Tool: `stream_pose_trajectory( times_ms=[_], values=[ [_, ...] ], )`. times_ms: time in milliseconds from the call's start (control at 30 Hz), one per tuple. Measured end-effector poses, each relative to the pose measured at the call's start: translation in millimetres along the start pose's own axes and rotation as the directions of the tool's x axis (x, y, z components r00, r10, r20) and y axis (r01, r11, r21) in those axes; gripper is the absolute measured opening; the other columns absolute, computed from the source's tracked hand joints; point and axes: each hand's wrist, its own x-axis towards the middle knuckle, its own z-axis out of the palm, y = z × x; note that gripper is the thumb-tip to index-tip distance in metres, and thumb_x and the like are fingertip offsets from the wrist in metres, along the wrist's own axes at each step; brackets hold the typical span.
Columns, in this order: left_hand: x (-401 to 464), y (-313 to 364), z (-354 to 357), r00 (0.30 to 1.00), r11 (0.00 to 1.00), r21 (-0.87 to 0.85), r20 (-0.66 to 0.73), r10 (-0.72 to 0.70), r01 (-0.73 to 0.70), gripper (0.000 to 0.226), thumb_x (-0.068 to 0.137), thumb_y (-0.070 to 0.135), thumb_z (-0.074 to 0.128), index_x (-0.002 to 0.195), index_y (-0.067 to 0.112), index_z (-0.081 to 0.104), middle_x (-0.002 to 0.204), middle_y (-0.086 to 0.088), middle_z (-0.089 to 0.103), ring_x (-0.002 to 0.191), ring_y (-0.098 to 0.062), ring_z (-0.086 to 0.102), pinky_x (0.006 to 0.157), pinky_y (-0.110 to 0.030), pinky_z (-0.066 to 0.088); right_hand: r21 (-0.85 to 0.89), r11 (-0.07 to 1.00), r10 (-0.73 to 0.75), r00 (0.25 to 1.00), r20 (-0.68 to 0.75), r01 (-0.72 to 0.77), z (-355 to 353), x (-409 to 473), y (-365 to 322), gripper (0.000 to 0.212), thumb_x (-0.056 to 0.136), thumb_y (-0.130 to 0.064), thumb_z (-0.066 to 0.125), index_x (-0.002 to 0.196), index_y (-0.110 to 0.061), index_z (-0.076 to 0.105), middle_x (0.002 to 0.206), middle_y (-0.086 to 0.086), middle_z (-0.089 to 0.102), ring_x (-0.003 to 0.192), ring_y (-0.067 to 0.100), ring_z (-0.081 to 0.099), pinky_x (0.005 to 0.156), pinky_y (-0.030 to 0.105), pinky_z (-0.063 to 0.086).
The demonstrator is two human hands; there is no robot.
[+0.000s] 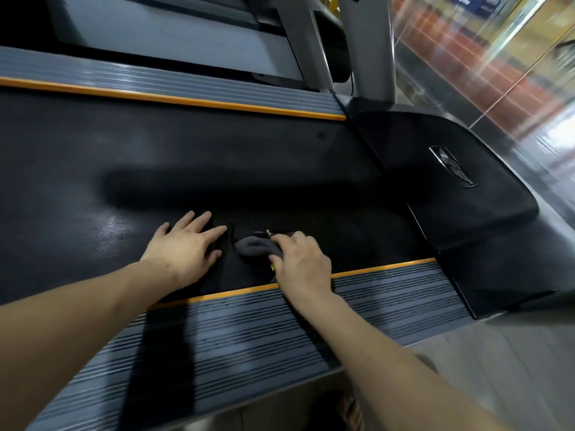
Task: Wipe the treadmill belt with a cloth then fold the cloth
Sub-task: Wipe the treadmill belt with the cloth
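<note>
On treadmill belt (186, 157), near edge: left hand (183, 247) flat, fingers spread, pressing dark cloth (253, 245); at its 3 o'clock, right hand (300, 259) pinches cloth's bunched grey fold.

Legible text: none. Silver emblem plate (452, 167) on the treadmill's black motor cover (485, 213), near its far edge: design blurred, unreadable. Blue signage (476, 3), top right background: characters too blurred.

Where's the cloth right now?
In the head view the dark cloth lies on the treadmill belt near its orange-edged near side rail, between both hands: left hand flat on it, right hand pinching a fold.
</note>
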Motion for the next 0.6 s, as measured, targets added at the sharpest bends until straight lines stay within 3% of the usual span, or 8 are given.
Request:
stream_pose_trajectory(
  times_ms=[100, 300, 500, 600],
  values=[
    [-17, -14, 0, 1.000, 1.000, 0.007, 0.010, -0.014, 0.014, 0.058, 0.102, 0.057, 0.039, 0.156, 0.047, 0.021, 0.170, 0.006, 0.008, 0.157, -0.022, 0.005, 0.123, -0.051, 0.020, -0.064, 0.998, -0.030, 0.999, -0.018, 0.029, -4, 7, 18, 0.039, 0.094, -0.048, 0.055, 0.130, -0.032, 0.055, 0.113, -0.002, 0.056, 0.108, 0.022, 0.053, 0.072, 0.038, 0.050],
    [-39, -33, -2, 0.998, 0.999, -0.008, 0.052, -0.045, 0.046, 0.060, 0.102, 0.058, 0.038, 0.157, 0.044, 0.021, 0.170, 0.003, 0.006, 0.157, -0.024, 0.004, 0.124, -0.051, 0.019, -0.018, 0.948, 0.317, 0.947, -0.056, -0.319, -12, 23, 28, 0.037, 0.095, -0.046, 0.057, 0.128, -0.030, 0.057, 0.111, 0.003, 0.058, 0.104, 0.028, 0.057, 0.077, 0.040, 0.049],
    [-51, -55, -9, 0.995, 0.997, 0.007, 0.063, -0.073, 0.073, 0.057, 0.103, 0.054, 0.037, 0.157, 0.044, 0.021, 0.170, 0.004, 0.008, 0.156, -0.023, 0.005, 0.122, -0.053, 0.019, -0.010, 0.997, 0.074, 0.997, -0.017, -0.074, 10, -9, -69, 0.037, 0.095, -0.046, 0.055, 0.129, -0.032, 0.055, 0.115, 0.000, 0.055, 0.109, 0.024, 0.052, 0.079, 0.037, 0.048],
    [-50, -62, -8, 0.997, 0.997, 0.010, 0.038, -0.072, 0.072, 0.056, 0.103, 0.052, 0.038, 0.156, 0.043, 0.023, 0.169, 0.004, 0.010, 0.156, -0.024, 0.007, 0.122, -0.055, 0.018, -0.006, 0.996, 0.085, 0.996, -0.033, -0.085, 11, -8, -72, 0.038, 0.096, -0.046, 0.054, 0.132, -0.033, 0.053, 0.117, -0.003, 0.054, 0.110, 0.020, 0.049, 0.076, 0.035, 0.046]
  ],
)
